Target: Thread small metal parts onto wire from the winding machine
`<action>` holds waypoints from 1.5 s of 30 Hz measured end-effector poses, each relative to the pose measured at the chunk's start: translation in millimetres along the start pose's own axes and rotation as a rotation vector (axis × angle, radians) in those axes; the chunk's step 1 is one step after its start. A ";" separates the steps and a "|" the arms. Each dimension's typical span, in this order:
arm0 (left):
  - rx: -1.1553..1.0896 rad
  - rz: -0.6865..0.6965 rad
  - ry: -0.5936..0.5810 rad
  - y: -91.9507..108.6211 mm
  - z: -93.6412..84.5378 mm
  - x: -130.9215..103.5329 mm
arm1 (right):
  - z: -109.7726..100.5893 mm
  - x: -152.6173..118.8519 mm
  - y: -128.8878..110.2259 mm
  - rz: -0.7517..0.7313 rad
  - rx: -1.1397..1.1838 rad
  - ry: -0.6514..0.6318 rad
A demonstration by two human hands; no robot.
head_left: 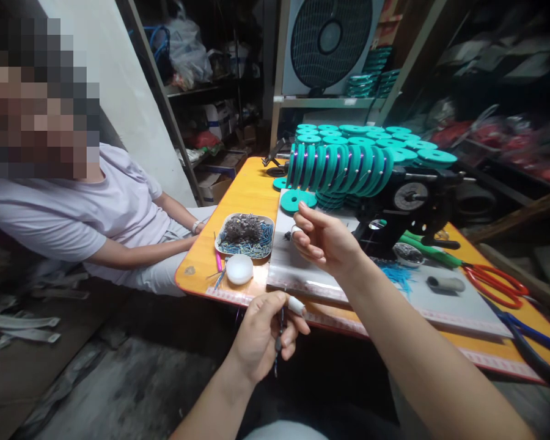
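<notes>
Just in front of the table edge, my left hand (270, 336) is closed on a thin dark strand with small dark pieces on it (278, 345). The strand hangs down between thumb and fingers, and one finger wears a white wrap (296, 305). Higher and to the right, my right hand (323, 241) hovers above the grey board (286, 269). Its fingers are loosely curved and apart, with a pale band on one; no object shows in them. Beyond it, several green foam spools (339, 168) sit in a row on a black winding device (410, 198).
On the yellow table (238, 183) are a tray of small metal and blue pieces (245, 235), a white cup (239, 269), red-handled scissors (495, 284) and a grey tube (445, 285). A person (119, 214) sits at the left. Behind stands a fan (330, 38).
</notes>
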State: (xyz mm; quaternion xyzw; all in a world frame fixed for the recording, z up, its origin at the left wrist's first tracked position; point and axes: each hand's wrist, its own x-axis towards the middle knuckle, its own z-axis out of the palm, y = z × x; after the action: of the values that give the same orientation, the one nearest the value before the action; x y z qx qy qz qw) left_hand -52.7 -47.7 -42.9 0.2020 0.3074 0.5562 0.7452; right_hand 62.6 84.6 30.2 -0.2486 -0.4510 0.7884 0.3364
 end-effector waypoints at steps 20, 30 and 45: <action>0.727 0.571 -0.055 44.4 25.0 62.3 | 3.5 -22.0 -36.9 -0.123 -0.666 -0.012; 0.676 0.504 -0.108 55.0 29.1 57.9 | -7.1 -10.3 -24.7 0.006 -0.133 -0.071; 0.328 0.236 -0.109 14.5 16.5 23.3 | 0.8 1.1 -18.8 0.040 -0.035 0.109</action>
State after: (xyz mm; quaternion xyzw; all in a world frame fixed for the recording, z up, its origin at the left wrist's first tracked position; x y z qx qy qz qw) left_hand -47.2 -20.4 -27.0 0.3851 0.3271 0.5703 0.6477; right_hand 67.0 92.0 47.1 -0.3059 -0.4406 0.7724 0.3401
